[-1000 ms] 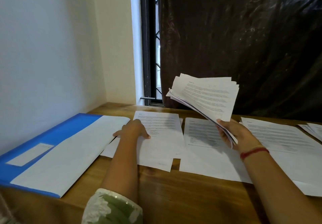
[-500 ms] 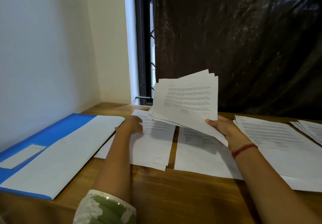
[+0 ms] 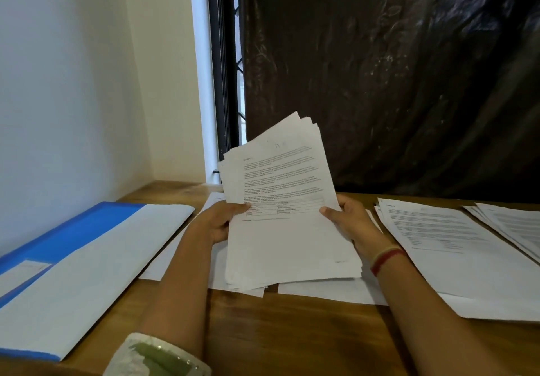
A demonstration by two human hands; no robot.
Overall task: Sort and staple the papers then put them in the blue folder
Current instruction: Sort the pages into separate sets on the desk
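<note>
A thick stack of printed papers [image 3: 280, 200] is held up over the table's middle, tilted toward me. My left hand [image 3: 217, 222] grips its left edge and my right hand [image 3: 347, 222] grips its right edge. The blue folder [image 3: 73, 229] lies open at the left, with a white sheet [image 3: 96, 270] over most of it. Sorted piles lie flat on the table: one beneath my left arm [image 3: 163, 261], one under the held stack [image 3: 330, 289], one to the right [image 3: 455, 247] and another at the far right edge [image 3: 514, 223]. No stapler is in sight.
The wooden table [image 3: 292, 337] runs along a white wall [image 3: 58, 83] on the left. A dark curtain [image 3: 394, 68] hangs behind the table, with a window frame [image 3: 222, 68] beside it. Bare wood shows along the near edge.
My left hand left the pile on the table and took hold of the stack's left edge. The stack swung from the right-hand side to the middle, now held by both hands.
</note>
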